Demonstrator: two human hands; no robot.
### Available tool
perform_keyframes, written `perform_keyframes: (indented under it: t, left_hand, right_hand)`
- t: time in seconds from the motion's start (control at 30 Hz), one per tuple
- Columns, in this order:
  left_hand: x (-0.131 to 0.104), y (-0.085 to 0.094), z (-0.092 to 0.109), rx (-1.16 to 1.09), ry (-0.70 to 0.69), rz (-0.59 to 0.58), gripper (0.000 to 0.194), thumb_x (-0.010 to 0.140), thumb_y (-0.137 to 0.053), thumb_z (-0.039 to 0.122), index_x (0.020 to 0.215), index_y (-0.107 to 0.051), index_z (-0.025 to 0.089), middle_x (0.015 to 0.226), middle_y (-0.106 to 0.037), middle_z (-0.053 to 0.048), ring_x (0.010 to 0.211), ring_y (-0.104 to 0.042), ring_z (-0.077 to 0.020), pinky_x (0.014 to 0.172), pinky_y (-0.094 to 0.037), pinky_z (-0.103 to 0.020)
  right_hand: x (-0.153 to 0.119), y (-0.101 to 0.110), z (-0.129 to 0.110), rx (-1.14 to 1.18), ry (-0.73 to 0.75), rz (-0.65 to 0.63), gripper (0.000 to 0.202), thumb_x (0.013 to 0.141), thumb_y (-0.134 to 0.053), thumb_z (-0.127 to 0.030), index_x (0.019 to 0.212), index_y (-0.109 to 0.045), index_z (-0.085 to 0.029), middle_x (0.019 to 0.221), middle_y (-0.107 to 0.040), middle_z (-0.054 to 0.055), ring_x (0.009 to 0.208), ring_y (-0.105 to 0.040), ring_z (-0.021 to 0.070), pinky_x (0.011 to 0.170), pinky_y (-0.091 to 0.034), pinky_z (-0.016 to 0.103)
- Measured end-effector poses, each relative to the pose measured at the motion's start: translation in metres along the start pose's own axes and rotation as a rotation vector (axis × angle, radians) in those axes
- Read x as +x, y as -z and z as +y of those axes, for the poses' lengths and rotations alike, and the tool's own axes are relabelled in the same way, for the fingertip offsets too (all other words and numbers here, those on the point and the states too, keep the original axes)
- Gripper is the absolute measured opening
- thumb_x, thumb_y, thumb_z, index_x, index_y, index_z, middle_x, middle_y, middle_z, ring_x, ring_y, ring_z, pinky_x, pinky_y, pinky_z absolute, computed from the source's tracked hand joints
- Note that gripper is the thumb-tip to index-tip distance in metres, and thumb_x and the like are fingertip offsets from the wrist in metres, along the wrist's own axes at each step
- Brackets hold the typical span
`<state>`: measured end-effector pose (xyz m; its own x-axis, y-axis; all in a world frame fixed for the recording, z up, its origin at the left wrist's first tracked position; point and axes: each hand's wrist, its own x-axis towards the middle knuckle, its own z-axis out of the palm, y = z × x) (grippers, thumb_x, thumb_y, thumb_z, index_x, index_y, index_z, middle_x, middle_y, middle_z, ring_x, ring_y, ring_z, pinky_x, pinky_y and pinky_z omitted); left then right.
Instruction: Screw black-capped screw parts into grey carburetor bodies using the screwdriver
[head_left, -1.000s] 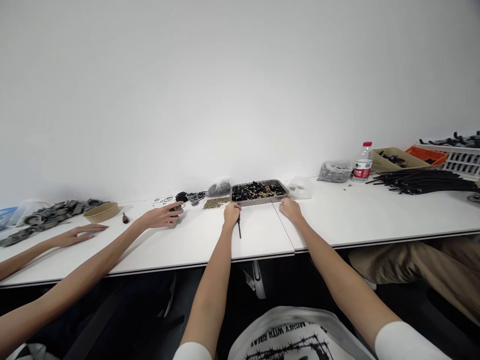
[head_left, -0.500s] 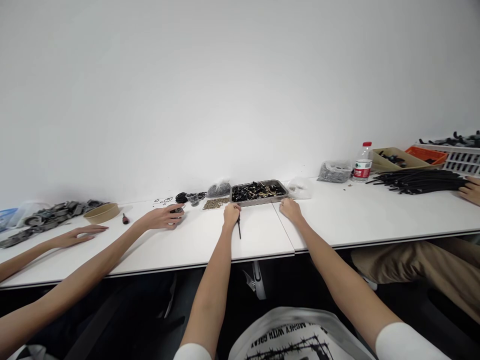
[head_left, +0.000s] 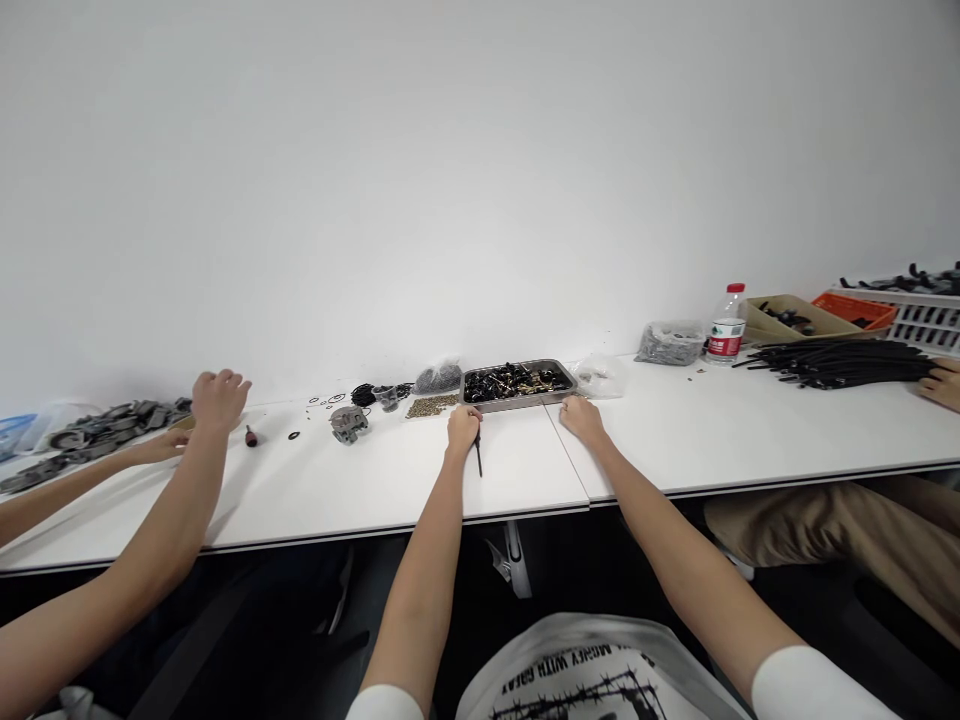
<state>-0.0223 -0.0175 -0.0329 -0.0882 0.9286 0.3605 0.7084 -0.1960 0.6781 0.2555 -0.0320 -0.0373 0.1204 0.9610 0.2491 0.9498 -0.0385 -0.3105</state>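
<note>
My left hand (head_left: 463,428) is closed at the near left corner of the metal tray (head_left: 517,407). From its fingers a thin black rod (head_left: 480,458) points down toward the table's front edge. My right hand (head_left: 581,416) rests closed by the tray's near right corner; what its fingers hold, if anything, is too small to make out. The tray bears a heap of small black and brass-coloured parts (head_left: 517,382). Just left of it lies a spread of small brass-coloured pieces (head_left: 431,406).
Left, a co-worker's raised hand (head_left: 220,400) is near a grey metal part (head_left: 349,424) and a red-handled screwdriver (head_left: 250,437). Right are a bagged grey heap (head_left: 670,344), a bottle (head_left: 725,325), black tubes (head_left: 836,362) and another person's hand (head_left: 943,384). A clear bag (head_left: 600,377) touches the tray.
My hands and the rod have stayed in place. The co-worker's hand on the left has let go of the grey metal part and moved left and up. A small dark ring now shows there.
</note>
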Motion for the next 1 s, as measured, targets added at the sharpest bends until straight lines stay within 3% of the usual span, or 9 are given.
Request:
perform_keyframes:
  t: [0.07, 0.17, 0.27, 0.47, 1.0]
  left_hand:
    - [0.0019, -0.0014, -0.0027, 0.005, 0.036, -0.059, 0.037, 0.093, -0.06, 0.04, 0.121, -0.062, 0.016, 0.122, -0.064, -0.01, 0.105, -0.064, -0.0203, 0.09, -0.057, -0.042]
    - [0.0032, -0.0024, -0.0044, 0.006, 0.059, -0.075, 0.019, 0.093, -0.056, 0.025, 0.098, -0.072, 0.016, 0.1, -0.072, -0.008, 0.091, -0.066, -0.0182, 0.086, -0.055, -0.037]
    - [0.0034, -0.0025, -0.0045, 0.0, 0.052, -0.052, 0.029, 0.081, -0.049, 0.006, 0.079, -0.075, 0.018, 0.084, -0.074, -0.007, 0.083, -0.067, -0.0192, 0.08, -0.052, -0.032]
    - [0.0022, -0.0005, -0.0017, 0.002, 0.042, -0.024, 0.034, 0.068, -0.048, 0.001, 0.075, -0.076, 0.019, 0.085, -0.076, -0.007, 0.086, -0.067, -0.0207, 0.077, -0.049, -0.03]
    - [0.0026, -0.0014, -0.0027, 0.002, 0.043, -0.029, 0.035, 0.067, -0.048, 0.002, 0.076, -0.077, 0.02, 0.078, -0.074, -0.006, 0.08, -0.067, -0.0196, 0.074, -0.048, -0.029]
  right_hand:
    - [-0.0001, 0.0005, 0.0003, 0.001, -0.001, -0.001, 0.03, 0.094, -0.044, -0.014, 0.102, -0.072, -0.013, 0.102, -0.072, 0.015, 0.1, -0.068, 0.0241, 0.081, -0.044, 0.028]
    - [0.0, 0.0016, 0.0003, 0.003, 0.0, -0.006, 0.029, 0.093, -0.045, -0.014, 0.103, -0.072, -0.013, 0.102, -0.072, 0.015, 0.099, -0.068, 0.024, 0.081, -0.044, 0.028]
    - [0.0001, 0.0018, -0.0002, 0.004, -0.001, -0.01, 0.029, 0.093, -0.045, -0.014, 0.103, -0.072, -0.013, 0.102, -0.072, 0.015, 0.099, -0.068, 0.0242, 0.08, -0.045, 0.028]
    - [0.0005, 0.0016, 0.0, 0.006, -0.003, -0.01, 0.029, 0.093, -0.045, -0.014, 0.104, -0.072, -0.013, 0.103, -0.072, 0.016, 0.1, -0.068, 0.0238, 0.081, -0.044, 0.027]
    - [0.0014, -0.0007, 0.0013, 0.005, -0.001, 0.001, 0.028, 0.092, -0.045, -0.014, 0.102, -0.071, -0.013, 0.101, -0.072, 0.015, 0.098, -0.068, 0.0249, 0.079, -0.045, 0.028]
